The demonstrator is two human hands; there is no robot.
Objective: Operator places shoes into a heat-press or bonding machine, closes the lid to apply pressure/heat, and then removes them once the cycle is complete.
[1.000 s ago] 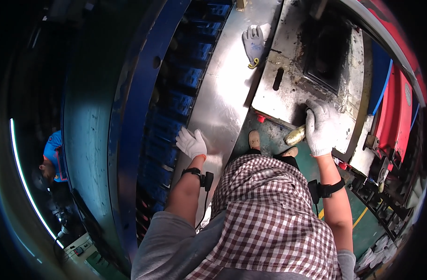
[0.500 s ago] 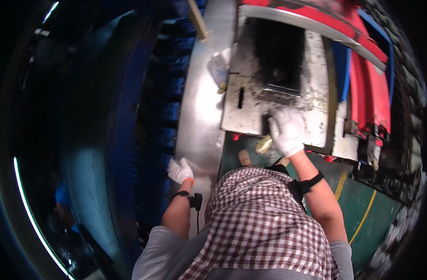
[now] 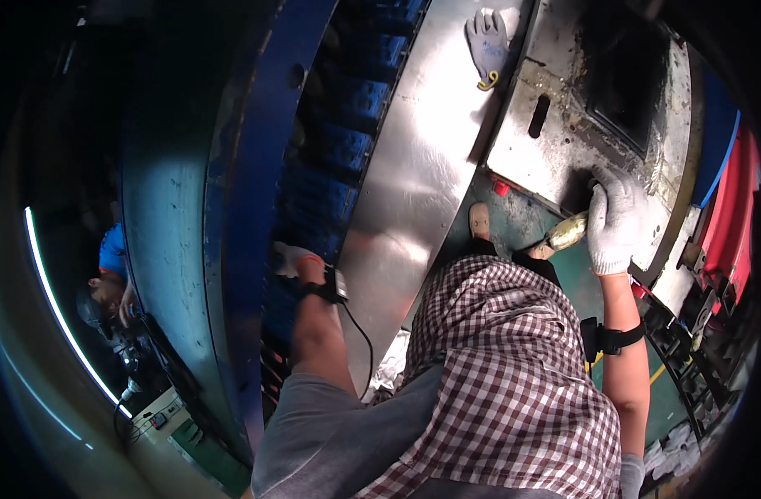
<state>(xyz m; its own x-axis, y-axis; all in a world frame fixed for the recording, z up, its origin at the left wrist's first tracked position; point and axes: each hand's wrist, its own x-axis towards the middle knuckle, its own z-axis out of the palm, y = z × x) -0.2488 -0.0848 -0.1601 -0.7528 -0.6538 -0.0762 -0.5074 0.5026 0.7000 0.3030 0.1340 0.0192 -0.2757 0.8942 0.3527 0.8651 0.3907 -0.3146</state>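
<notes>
My right hand, in a white knit glove, rests at the near edge of a stained metal machine bed. Its fingers are bent together around the end of a yellowish handle-like object, which sticks out to the left below the thumb. The far end under the palm is hidden. On the left, my left hand, also in a white glove, reaches in among the dark blue slotted parts past the metal ledge. Shadow hides its fingers, so I cannot see whether it touches anything.
A grey glove lies on the shiny metal ledge. A red knob projects under the bed's corner. Red machine parts stand at right. Farther left, beyond a blue panel, is another person.
The view has turned and shifted, so the bed now lies farther right. My left hand has gone from the ledge in among the blue slotted parts. My right hand stays at the bed's edge.
</notes>
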